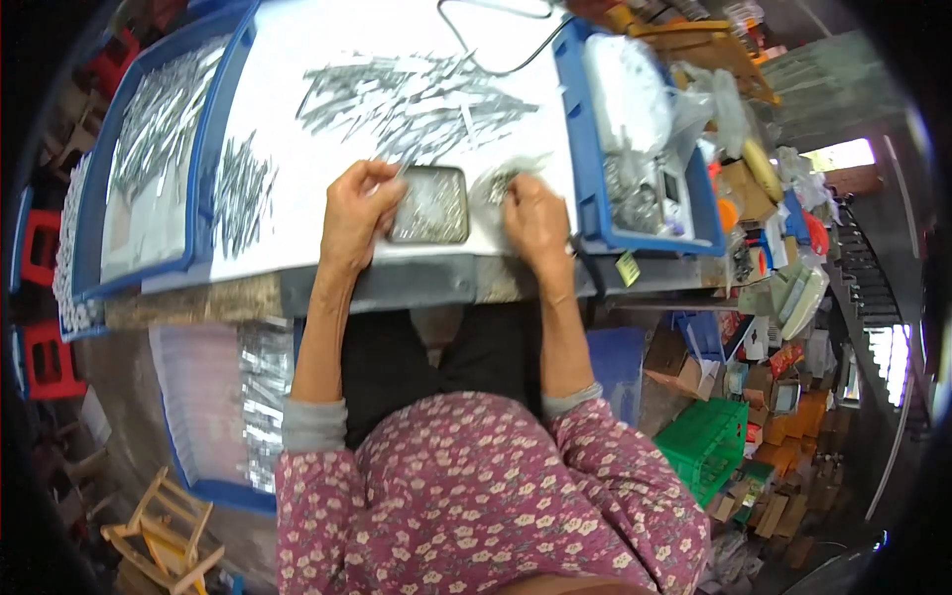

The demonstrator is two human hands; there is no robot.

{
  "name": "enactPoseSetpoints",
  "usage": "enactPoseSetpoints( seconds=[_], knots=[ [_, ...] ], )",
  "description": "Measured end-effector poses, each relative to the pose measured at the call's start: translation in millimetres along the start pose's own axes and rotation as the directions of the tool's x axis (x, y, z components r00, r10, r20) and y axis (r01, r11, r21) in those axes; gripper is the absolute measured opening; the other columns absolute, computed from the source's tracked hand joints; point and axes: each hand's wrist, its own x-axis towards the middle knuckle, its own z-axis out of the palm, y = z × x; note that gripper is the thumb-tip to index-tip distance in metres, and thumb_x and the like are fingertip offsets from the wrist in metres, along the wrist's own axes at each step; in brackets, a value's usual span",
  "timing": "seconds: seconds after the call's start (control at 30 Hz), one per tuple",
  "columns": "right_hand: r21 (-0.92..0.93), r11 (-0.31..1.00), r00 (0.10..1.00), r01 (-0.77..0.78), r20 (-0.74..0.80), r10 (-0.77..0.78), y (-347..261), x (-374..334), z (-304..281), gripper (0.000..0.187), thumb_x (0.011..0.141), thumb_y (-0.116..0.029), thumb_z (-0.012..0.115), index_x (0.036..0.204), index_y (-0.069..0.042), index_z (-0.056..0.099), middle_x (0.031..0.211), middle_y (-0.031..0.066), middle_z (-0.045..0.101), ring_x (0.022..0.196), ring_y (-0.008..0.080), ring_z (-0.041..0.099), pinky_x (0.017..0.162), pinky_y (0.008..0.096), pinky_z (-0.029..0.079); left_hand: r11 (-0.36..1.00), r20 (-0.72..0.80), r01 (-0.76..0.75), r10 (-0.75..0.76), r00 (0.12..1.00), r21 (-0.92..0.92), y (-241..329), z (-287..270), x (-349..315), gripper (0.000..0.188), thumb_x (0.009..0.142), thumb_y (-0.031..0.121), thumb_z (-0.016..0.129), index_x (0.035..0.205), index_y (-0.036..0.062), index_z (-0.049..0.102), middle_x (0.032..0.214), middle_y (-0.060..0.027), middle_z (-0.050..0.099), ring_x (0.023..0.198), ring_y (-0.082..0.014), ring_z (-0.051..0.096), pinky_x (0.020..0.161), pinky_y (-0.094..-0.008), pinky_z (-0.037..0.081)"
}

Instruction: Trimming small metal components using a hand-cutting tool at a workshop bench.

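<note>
My left hand (357, 213) is closed in a pinch at the left rim of a small square metal tray (464, 203). What its fingertips hold is too small and blurred to tell. Inside the tray lie many tiny shiny metal pieces (434, 206). To the right of the tray, my right hand (538, 220) has its fingers curled together at a small clear plastic bag (486, 190) with little metal pieces; what it grips is hidden. Beyond the tray spreads a loose heap of thin grey metal strips (407, 99). A smaller pile of strips (243, 193) lies to the left.
A blue bin (203, 149) of metal strips stands at the left of the white tabletop (283, 30). Another blue bin (585, 149) at the right holds bags and a white object. A black cable (496, 71) crosses the far side. Below right is a green crate (704, 446).
</note>
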Motion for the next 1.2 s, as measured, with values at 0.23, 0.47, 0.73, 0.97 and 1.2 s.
enactPoseSetpoints(
  seconds=[0.23, 0.47, 0.73, 0.97, 1.2],
  knots=[
    [0.051, 0.999, 0.999, 0.015, -0.048, -0.013, 0.4, -2.7, 5.1, 0.010, 0.071, -0.008, 0.056, 0.074, -0.002, 0.049, 0.070, 0.0183, 0.055, 0.066, 0.0383, 0.054, 0.059, 0.0458, 0.041, 1.000, 0.059, 0.003, -0.002, 0.998, -0.013, -1.4, 0.0, -2.7, 0.012, 0.081, 0.004, 0.059, 0.089, -0.0028, 0.052, 0.062, 0.0002, 0.047, 0.045, -0.0038, 0.038, 0.038, -0.0170, 0.028],
    [0.048, 0.994, 0.994, 0.098, -0.046, -0.095, 7.8, 1.1, 10.6, 0.012, 0.072, -0.008, 0.057, 0.075, -0.001, 0.048, 0.071, 0.0190, 0.054, 0.066, 0.0385, 0.054, 0.059, 0.0459, 0.042, 1.000, 0.089, 0.010, -0.012, 0.996, 0.020, -2.8, -3.5, -2.0, 0.014, 0.083, 0.007, 0.057, 0.092, -0.0029, 0.052, 0.063, -0.0018, 0.049, 0.045, -0.0049, 0.041, 0.038, -0.0181, 0.030],
    [0.036, 0.997, 0.992, 0.065, -0.109, -0.061, 2.7, 3.0, 13.5, 0.014, 0.073, -0.012, 0.058, 0.071, -0.003, 0.048, 0.063, 0.0183, 0.053, 0.058, 0.0377, 0.054, 0.051, 0.0455, 0.041, 0.996, 0.107, -0.025, 0.016, 0.994, 0.081, -4.4, -2.9, 0.8, 0.017, 0.087, 0.013, 0.054, 0.094, -0.0024, 0.053, 0.064, -0.0025, 0.052, 0.045, -0.0037, 0.038, 0.040, -0.0172, 0.028],
    [0.045, 0.998, 0.993, 0.047, -0.106, -0.042, -0.3, -1.0, 12.2, 0.009, 0.071, -0.007, 0.054, 0.076, -0.002, 0.049, 0.068, 0.0189, 0.055, 0.058, 0.0373, 0.056, 0.051, 0.0477, 0.043, 0.984, 0.114, -0.081, 0.064, 0.991, 0.158, -1.6, -0.1, -3.3, 0.015, 0.087, 0.012, 0.053, 0.093, -0.0011, 0.052, 0.061, 0.0009, 0.047, 0.048, -0.0024, 0.036, 0.042, -0.0175, 0.026],
    [0.062, 0.998, 0.998, -0.017, -0.058, 0.020, -6.2, -0.3, 7.5, 0.015, 0.073, -0.008, 0.059, 0.083, -0.003, 0.050, 0.075, 0.0171, 0.055, 0.067, 0.0371, 0.056, 0.055, 0.0451, 0.044, 0.962, 0.058, -0.104, 0.092, 0.994, 0.254, 7.0, 8.3, -8.7, 0.012, 0.087, 0.011, 0.053, 0.094, 0.0021, 0.050, 0.058, 0.0020, 0.048, 0.048, -0.0018, 0.036, 0.043, -0.0169, 0.025]
  ],
)
